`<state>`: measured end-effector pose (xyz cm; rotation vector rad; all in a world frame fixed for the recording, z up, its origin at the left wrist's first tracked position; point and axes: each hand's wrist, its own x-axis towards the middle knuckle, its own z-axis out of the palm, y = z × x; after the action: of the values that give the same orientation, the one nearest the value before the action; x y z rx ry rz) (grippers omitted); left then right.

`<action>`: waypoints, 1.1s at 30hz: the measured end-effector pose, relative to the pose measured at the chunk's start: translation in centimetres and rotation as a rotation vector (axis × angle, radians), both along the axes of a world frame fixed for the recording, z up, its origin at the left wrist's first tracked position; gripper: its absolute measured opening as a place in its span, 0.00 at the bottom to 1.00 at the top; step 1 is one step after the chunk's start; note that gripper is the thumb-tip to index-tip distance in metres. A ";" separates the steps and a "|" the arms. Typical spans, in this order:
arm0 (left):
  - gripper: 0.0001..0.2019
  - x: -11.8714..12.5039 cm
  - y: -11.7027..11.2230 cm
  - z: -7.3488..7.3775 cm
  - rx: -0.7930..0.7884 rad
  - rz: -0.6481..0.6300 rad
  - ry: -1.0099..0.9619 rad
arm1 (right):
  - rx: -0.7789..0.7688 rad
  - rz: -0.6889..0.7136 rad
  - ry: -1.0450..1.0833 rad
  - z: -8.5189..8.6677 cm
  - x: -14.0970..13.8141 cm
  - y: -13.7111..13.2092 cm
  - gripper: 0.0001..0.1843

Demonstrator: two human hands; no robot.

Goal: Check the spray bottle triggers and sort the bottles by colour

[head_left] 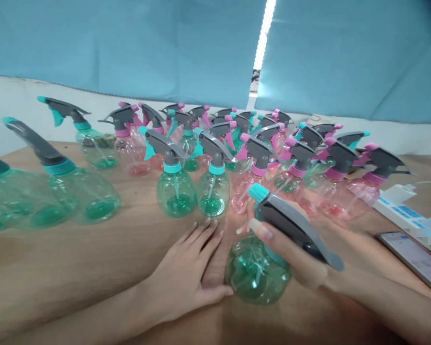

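Observation:
My right hand (pixel 290 249) is wrapped round the neck of a green spray bottle (pixel 256 273) with a grey and turquoise trigger head. That bottle leans a little at the front of the table; whether its base touches the wood I cannot tell. My left hand (pixel 190 268) lies flat on the table with fingers spread, its thumb tip close to the held bottle's side. Just beyond its fingertips stand two more green spray bottles (pixel 175 191), upright and side by side. A pink spray bottle (pixel 244 187) stands behind the held one, partly hidden by it.
Several pink and green spray bottles (pixel 132 153) crowd the back of the wooden table (pixel 129 258). More green bottles (pixel 89 196) stand at the left. A phone (pixel 416 258) and a white power strip (pixel 402 211) lie at the right. Behind hangs a blue curtain (pixel 129 48).

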<state>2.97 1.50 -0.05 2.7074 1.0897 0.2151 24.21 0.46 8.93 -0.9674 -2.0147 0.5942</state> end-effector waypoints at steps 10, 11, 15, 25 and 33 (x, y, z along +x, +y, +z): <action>0.38 -0.2 -0.2 0.0 0.000 -0.062 0.000 | -0.090 0.003 0.094 -1.1 0.2 -0.4 0.13; 0.38 -0.2 -0.2 -0.1 -0.001 -0.066 -0.002 | -0.097 -0.007 0.101 -1.2 0.2 -0.5 0.14; 0.36 -0.2 -0.4 -0.1 0.001 -0.067 -0.021 | -0.134 0.007 0.118 -1.6 0.2 -0.5 0.19; 0.32 -0.1 -0.5 0.0 0.057 -0.104 -0.002 | -0.206 0.069 0.129 -1.7 0.2 -0.2 0.21; 0.31 0.0 -0.6 0.3 0.049 -0.110 0.000 | -0.113 0.109 0.122 -1.6 -0.2 0.3 0.18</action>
<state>2.93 0.91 0.24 2.8005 0.9445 0.2267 24.02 0.77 7.30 -0.8696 -1.9508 0.8147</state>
